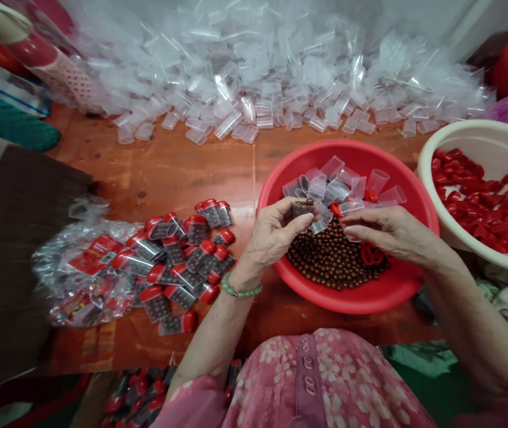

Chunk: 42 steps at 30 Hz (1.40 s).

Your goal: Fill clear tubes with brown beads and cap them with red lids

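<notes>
My left hand is closed round a small clear vial filled with brown beads, held over the rim of a red basin. My right hand reaches into the same basin, fingers bent and pinched above the brown beads, with red caps just beneath it. What its fingertips hold is hidden. Several empty clear vials lie at the back of the basin. A green bead bracelet circles my left wrist.
A heap of filled, red-capped vials lies on the orange table left of the basin, beside crumpled plastic bags. A white bowl of red caps stands at right. A large pile of empty clear vials covers the back.
</notes>
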Tool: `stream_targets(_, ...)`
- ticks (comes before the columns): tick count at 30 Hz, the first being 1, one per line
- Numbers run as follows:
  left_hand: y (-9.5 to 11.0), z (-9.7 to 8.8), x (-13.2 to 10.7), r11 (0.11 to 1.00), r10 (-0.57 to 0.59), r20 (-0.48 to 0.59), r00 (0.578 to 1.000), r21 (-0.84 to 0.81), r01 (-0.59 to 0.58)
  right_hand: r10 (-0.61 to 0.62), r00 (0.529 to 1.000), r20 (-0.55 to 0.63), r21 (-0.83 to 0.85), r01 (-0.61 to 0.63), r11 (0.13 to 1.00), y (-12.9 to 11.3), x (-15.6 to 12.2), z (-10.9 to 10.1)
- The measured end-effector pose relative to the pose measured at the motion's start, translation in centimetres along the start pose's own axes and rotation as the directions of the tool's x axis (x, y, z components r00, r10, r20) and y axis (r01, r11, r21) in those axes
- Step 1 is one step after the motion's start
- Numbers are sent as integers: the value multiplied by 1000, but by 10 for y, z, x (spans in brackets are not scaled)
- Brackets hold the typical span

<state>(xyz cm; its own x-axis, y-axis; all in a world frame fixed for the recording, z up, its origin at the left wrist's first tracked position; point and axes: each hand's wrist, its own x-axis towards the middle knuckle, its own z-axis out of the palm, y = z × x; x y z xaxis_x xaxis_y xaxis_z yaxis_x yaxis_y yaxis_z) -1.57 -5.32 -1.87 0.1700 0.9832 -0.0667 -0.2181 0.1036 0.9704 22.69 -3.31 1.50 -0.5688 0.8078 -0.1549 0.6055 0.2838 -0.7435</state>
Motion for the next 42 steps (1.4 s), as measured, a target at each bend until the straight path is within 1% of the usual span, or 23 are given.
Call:
stream_targets(2, -1, 0, -1, 1000, 12, -6, 1000, -1, -12, 9, 991, 136, -204, 19, 979, 8, -13, 0)
stream_targets(3, -1, -1, -1, 1000, 17, -12, 1000, 12, -17, 38, 983, 182, -328, 25, 944, 12, -19, 1)
stream_targets(4, -1, -1, 0, 999, 22, -12, 1000, 30, -21, 68, 978, 199, -452, 30, 892, 17, -24, 3)
stream_targets(5, -1, -1, 0, 999, 26, -10, 1000, 47, -25, 89, 978, 191, -562, 34, 826, 21, -28, 6)
stream_targets(7, -1, -1, 1, 998, 33, -6, 999, 58, -32, 108, 985, 138, -717, 25, 697, 29, -33, 12)
stream_targets(8, 0, -1, 1, 998, 31, -2, 1000, 54, -31, 112, 986, 123, -758, 20, 652, 32, -34, 15)
stream_targets(10, 1, 0, 1, 999, 15, 25, 1000, 42, -16, 124, 986, 111, -791, 12, 611, 37, -34, 19)
stream_targets(13, 1, 2, -1, 1000, 5, 71, 997, -14, -4, 149, 983, 110, -803, -1, 596, 38, -30, 23)
stream_targets(16, 2, 4, -2, 999, 35, 37, 999, -22, -34, 169, 978, 123, -814, 2, 581, 37, -29, 24)
stream_targets(17, 3, 4, -3, 999, 45, 32, 998, -4, -45, 172, 976, 136, -808, 9, 588, 36, -30, 24)
stream_targets(19, 5, 3, -3, 998, 63, 45, 997, 25, -64, 176, 969, 172, -776, 24, 630, 36, -32, 25)
stream_targets(22, 7, 1, -3, 997, 66, 72, 995, 23, -67, 186, 959, 214, -723, 27, 690, 37, -34, 26)
stream_targets(26, 7, -1, 0, 998, 21, 83, 996, -66, -16, 201, 948, 246, -685, 24, 728, 39, -34, 24)
stream_targets(29, 7, -1, 3, 991, -8, 106, 994, -130, 22, 141, 960, 242, -594, 32, 804, 39, -34, 17)
stream_targets(30, 7, -1, 4, 988, -16, 111, 994, -153, 33, 101, 969, 226, -537, 37, 843, 38, -34, 14)
stream_targets(32, 7, -1, 5, 978, -26, 125, 992, -202, 51, 33, 987, 157, -383, 30, 923, 36, -35, 8)
stream_targets(33, 7, 0, 5, 974, -26, 130, 991, -219, 54, 14, 994, 108, -296, 18, 955, 35, -35, 6)
stream_targets(35, 8, 0, 4, 968, -19, 137, 990, -244, 52, 20, 1000, 1, -126, -19, 992, 33, -33, 3)
stream_targets(36, 9, 1, 4, 966, -14, 138, 990, -254, 50, 35, 999, -39, -52, -37, 998, 32, -31, 2)
stream_targets(38, 9, 1, 3, 965, -5, 129, 992, -259, 38, 70, 995, -78, 63, -65, 996, 29, -26, 1)
stream_targets(42, 8, -1, 4, 976, 0, 118, 993, -217, 26, 167, 979, -120, 179, -144, 973, 25, -18, 0)
